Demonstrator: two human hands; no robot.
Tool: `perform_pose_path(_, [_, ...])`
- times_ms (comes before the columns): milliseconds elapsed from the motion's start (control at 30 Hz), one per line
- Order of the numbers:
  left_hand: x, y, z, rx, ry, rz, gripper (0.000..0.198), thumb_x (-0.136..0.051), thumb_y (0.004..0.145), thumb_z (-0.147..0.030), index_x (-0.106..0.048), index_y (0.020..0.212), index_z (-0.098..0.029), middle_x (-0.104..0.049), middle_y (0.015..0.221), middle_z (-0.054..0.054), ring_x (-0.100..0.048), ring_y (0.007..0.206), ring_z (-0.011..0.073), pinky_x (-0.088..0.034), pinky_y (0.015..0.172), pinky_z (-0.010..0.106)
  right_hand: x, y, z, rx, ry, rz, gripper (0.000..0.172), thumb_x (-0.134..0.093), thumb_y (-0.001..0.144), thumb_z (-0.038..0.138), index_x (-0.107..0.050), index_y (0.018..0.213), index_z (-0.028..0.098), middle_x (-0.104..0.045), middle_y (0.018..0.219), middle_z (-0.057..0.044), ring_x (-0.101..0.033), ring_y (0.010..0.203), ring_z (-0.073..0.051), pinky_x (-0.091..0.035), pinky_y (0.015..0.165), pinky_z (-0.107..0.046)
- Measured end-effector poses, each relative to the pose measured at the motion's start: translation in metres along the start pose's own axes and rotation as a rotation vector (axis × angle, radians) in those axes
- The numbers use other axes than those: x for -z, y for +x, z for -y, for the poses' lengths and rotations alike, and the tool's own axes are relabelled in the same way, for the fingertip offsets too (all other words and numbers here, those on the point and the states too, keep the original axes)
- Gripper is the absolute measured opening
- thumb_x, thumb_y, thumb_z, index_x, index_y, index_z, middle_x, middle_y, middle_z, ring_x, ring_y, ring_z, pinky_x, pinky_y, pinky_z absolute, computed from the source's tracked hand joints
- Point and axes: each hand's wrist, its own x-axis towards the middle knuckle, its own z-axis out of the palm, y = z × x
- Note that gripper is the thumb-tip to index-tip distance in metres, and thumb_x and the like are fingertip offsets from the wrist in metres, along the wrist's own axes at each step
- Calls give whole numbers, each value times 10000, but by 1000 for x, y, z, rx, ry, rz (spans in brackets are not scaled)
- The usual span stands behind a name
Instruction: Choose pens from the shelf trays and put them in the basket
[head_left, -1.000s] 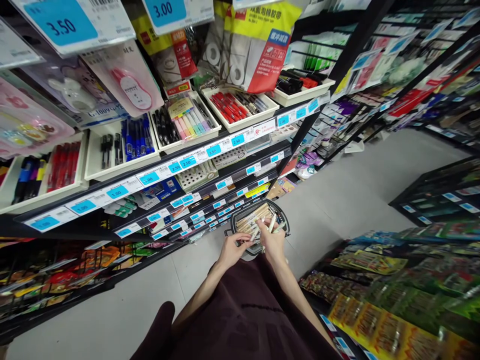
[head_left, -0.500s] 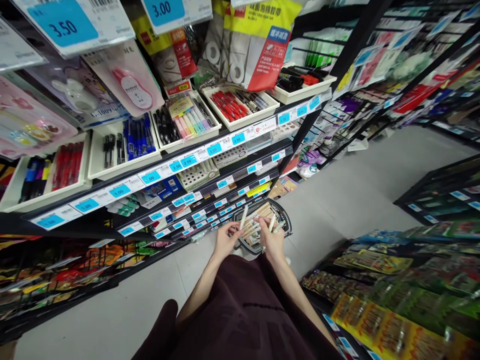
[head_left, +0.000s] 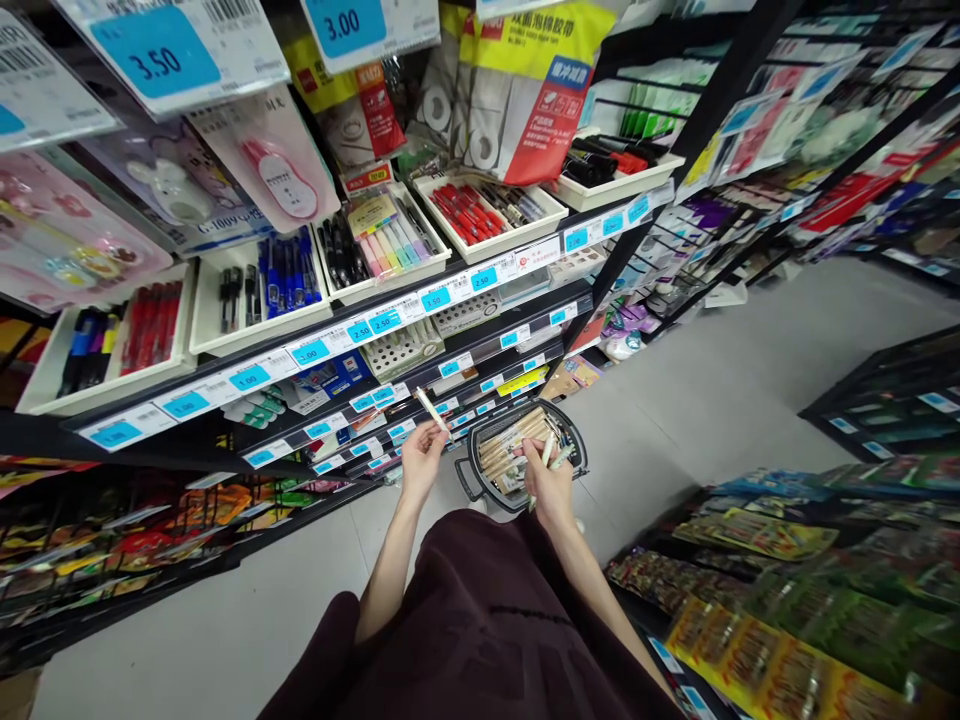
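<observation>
My left hand (head_left: 422, 458) is closed on a slim white pen (head_left: 431, 410), which points up and to the left, toward the lower shelves. A few pale green and white pens (head_left: 553, 450) are gripped in my right hand (head_left: 547, 476), their ends sticking out past the fingers. Below the right hand sits a dark basket (head_left: 480, 490) with a handle, holding several tan, stick-like items (head_left: 510, 440). My right hand partly covers the basket's contents.
White trays (head_left: 247, 345) of pens line the shelf ahead, with blue price tags along its edge. Lower shelves hold boxes (head_left: 405, 352). Bagged tape rolls (head_left: 525, 110) hang above. Packaged snacks (head_left: 757, 650) fill a rack at the right, and grey floor (head_left: 675, 400) runs behind the basket.
My left hand has moved left, away from the basket, carrying the white pen, which now tilts left. My right hand stays over the basket with its pens. The view has shifted slightly.
</observation>
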Motion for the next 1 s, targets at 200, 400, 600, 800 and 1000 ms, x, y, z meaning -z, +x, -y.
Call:
perform_pose_path(200, [4, 2, 2, -44, 4, -6, 298, -744, 764, -371, -658, 968, -172, -735, 989, 110, -695, 909, 212, -537, 865, 354, 3, 0, -2, -13, -19, -6, 405, -795, 702, 474, -641, 907, 161, -706, 744, -23, -272, 332, -19, -184, 322, -220])
perform_pose_path(400, [15, 39, -22, -217, -48, -170, 335, -743, 772, -321, -590, 1032, -177, -743, 982, 110, -709, 906, 207, -544, 865, 345, 7, 0, -7, -21, -46, 19, 377, -789, 710, 462, -634, 899, 175, -692, 734, -8, -258, 341, -23, -175, 334, -227])
perform_pose_path(600, [21, 73, -47, -326, 60, -183, 275, -632, 865, -356, -560, 1067, -182, -742, 1045, 105, -697, 1000, 202, -550, 871, 330, 6, 1, -11, -46, -73, 28, 402, -807, 690, 459, -629, 897, 164, -671, 719, 6, -255, 348, -15, -191, 334, -209])
perform_pose_path(800, [19, 97, -49, -478, 253, -294, 240, -612, 873, -373, -612, 1004, -173, -742, 1026, 100, -712, 937, 194, -556, 846, 305, 9, 0, -12, -38, -62, 11, 400, -804, 692, 460, -630, 894, 161, -682, 728, -3, -265, 347, -14, -194, 332, -201])
perform_pose_path(1000, [14, 127, -54, -548, 528, -451, 201, -605, 876, -365, -652, 931, -177, -746, 882, 70, -718, 832, 190, -545, 827, 293, 14, 0, -15, -20, -39, 11, 397, -800, 689, 454, -626, 899, 165, -677, 712, 1, -269, 340, -14, -190, 326, -202])
